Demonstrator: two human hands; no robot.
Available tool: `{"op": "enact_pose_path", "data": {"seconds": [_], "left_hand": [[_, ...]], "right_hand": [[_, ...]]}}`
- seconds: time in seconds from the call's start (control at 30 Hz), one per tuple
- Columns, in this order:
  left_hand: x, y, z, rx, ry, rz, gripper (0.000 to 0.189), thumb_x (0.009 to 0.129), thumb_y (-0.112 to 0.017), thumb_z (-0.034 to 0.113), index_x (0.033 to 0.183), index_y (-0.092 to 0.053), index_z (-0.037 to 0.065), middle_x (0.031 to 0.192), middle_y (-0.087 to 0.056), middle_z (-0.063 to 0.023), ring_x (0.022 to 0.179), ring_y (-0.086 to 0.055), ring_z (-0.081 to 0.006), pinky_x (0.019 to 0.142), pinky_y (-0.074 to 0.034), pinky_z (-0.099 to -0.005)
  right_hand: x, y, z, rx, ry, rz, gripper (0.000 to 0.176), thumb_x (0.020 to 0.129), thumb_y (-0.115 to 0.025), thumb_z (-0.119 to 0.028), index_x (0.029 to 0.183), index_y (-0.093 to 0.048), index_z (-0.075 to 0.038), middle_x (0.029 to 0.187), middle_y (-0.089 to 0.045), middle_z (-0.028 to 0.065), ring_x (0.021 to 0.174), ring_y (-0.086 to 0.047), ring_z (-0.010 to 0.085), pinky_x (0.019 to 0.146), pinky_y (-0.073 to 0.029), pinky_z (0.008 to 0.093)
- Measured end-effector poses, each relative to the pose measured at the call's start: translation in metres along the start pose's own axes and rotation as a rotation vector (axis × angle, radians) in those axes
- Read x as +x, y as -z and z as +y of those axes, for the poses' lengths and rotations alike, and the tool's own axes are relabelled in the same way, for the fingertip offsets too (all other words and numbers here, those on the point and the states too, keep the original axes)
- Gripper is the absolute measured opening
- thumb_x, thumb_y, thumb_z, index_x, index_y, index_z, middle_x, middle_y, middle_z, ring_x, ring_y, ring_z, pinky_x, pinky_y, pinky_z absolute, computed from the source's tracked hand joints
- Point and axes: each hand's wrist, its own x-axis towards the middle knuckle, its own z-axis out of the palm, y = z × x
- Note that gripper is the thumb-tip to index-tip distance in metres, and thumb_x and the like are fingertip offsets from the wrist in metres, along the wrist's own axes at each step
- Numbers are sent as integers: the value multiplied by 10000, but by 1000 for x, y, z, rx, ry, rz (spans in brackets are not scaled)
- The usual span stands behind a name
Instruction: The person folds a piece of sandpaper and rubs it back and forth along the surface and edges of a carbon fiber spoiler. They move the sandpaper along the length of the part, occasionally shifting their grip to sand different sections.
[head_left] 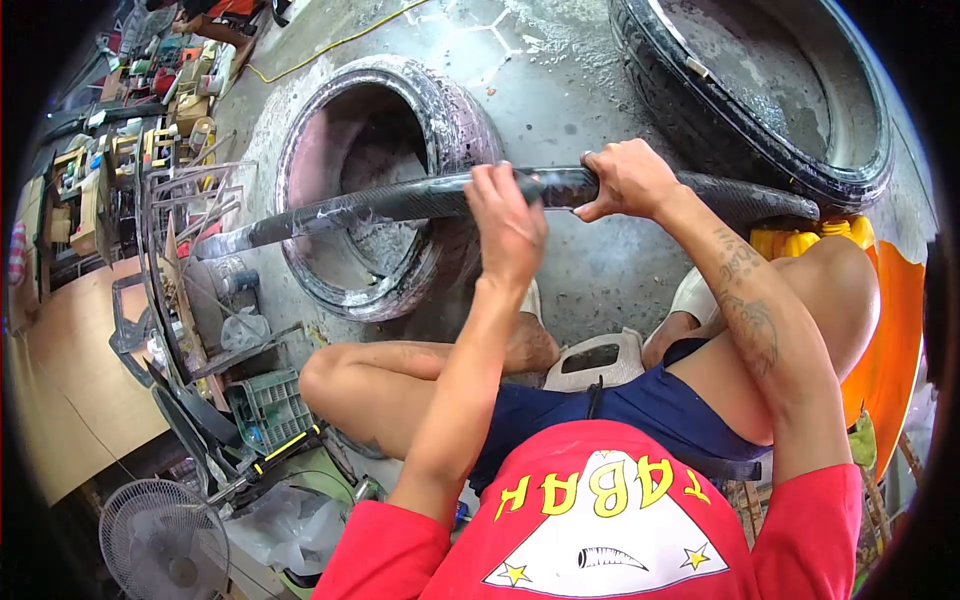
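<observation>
A long, curved dark strip with a carbon-like weave (400, 199) spans the view from left to right, its left part whitened and lying over a dusty tire (460, 130). My right hand (630, 180) grips the strip right of centre, fingers over the top and thumb below. Just left of it, my left hand (507, 225) presses a small dark pad or block (527, 187) on the strip, its fingers bent around it. The strip's right end reaches the edge of a larger tire (740, 110).
Standing fan (165, 540) at lower left, near a green crate (272, 408) and a wooden board (80, 380). Cluttered shelves line the left. An orange panel (900, 340) is at right. A yellow cord (330, 48) crosses the floor. Another person's limb shows at top left.
</observation>
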Motion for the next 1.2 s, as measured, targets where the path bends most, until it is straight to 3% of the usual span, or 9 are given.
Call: {"op": "enact_pose_path", "data": {"seconds": [0.17,0.33,0.4,0.57,0.67,0.8,0.9,1.03,1.2], "left_hand": [[36,16,-87,136,127,45,256,968,-706,121,1114,-572,-41,1128,-520,-265,1026,-527,-431,938,-433,-534],[2,1,4,-21,62,-29,362,945,-704,129,1219,-566,-64,1182,-512,-278,1093,-511,-461,987,-420,-550],[16,6,-25,-15,-32,-91,333,943,-700,124,1195,-570,-51,1167,-511,-275,1088,-507,-456,972,-424,-552],[46,14,-117,167,187,100,330,958,-740,136,1179,-576,-46,1185,-520,-272,1102,-528,-475,950,-447,-561],[25,25,-89,99,247,93,336,974,-729,134,1193,-559,-57,1197,-506,-277,1106,-511,-466,969,-429,-569],[-15,11,-2,-48,-20,-35,372,960,-755,165,1222,-596,-45,1192,-561,-272,1094,-547,-448,984,-437,-538],[-2,25,-35,-31,-53,-77,365,954,-748,142,1237,-603,-37,1192,-571,-260,1085,-558,-443,979,-447,-544],[5,18,-51,100,203,112,268,969,-717,117,1166,-608,-30,1168,-564,-239,1096,-546,-439,975,-437,-539],[-4,28,-25,-40,-32,-108,345,962,-729,138,1221,-614,-60,1206,-563,-271,1088,-546,-448,977,-439,-543]], "right_hand": [[2,-6,3,16,33,60,639,703,-850,-652,831,-738,-36,759,-735,203,775,-751,412,743,-603,495],[0,-1,1,3,27,51,648,708,-846,-652,833,-737,-26,786,-735,225,796,-753,408,759,-604,496],[2,2,-1,20,-27,-25,646,703,-848,-646,838,-742,-24,807,-741,230,816,-752,417,777,-608,495],[0,-1,2,-2,3,34,634,695,-852,-627,854,-751,-21,805,-741,230,803,-751,412,770,-609,492],[1,-3,0,-7,11,76,620,691,-856,-611,859,-756,-23,795,-741,224,787,-750,404,764,-610,487],[1,-5,2,22,16,55,602,697,-854,-606,840,-755,-29,761,-733,211,765,-747,408,747,-610,482],[3,0,2,8,7,31,594,702,-852,-598,843,-757,-29,774,-738,207,772,-748,408,749,-609,484],[-2,-1,2,24,18,59,596,700,-853,-597,850,-760,-29,783,-741,212,786,-752,406,755,-609,486],[2,-4,1,17,19,32,607,700,-857,-601,862,-763,-24,791,-744,215,794,-753,409,760,-609,486]]}}
